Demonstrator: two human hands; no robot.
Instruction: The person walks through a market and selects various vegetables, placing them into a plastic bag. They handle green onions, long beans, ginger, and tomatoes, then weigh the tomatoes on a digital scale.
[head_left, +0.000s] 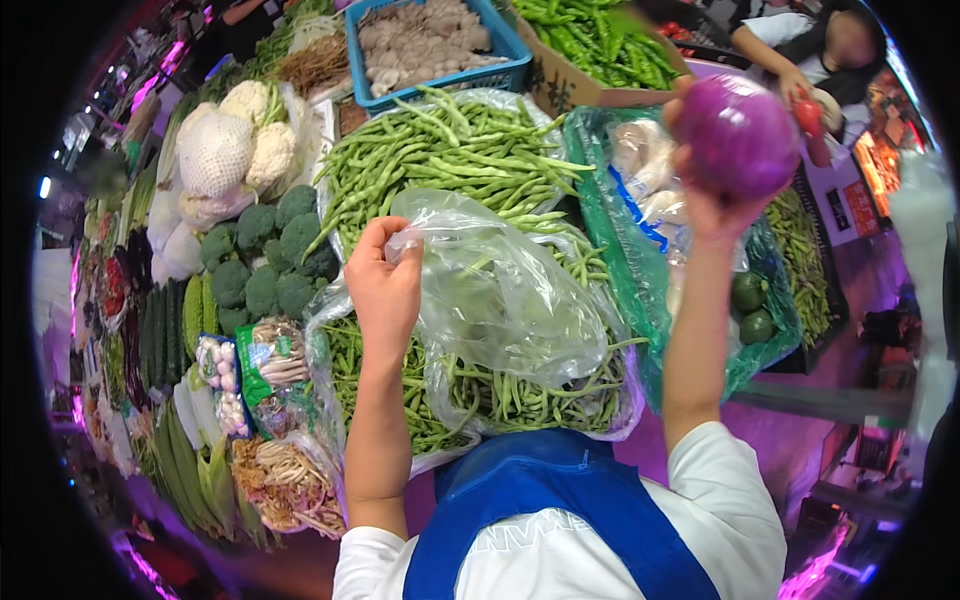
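My left hand (386, 281) pinches the rim of a clear plastic bag (517, 300), which hangs to the right over the green beans (450, 157). Raised at the upper right, my right hand (712, 195) grips a large red onion (739, 137), its fingers partly hidden behind the onion. The onion is apart from the bag. Below the bag, more green beans (510, 397) lie in a plastic-lined container. Under my right forearm is a green-lined crate (615, 247) with wrapped mushrooms and round green squashes (756, 327).
Broccoli (262, 289), cauliflower (270, 154) and packaged mushrooms (281, 360) lie at left. A blue basket of mushrooms (442, 94) and a cardboard box of green peppers (559, 90) stand at the back. Another person (787, 45) at upper right holds something red.
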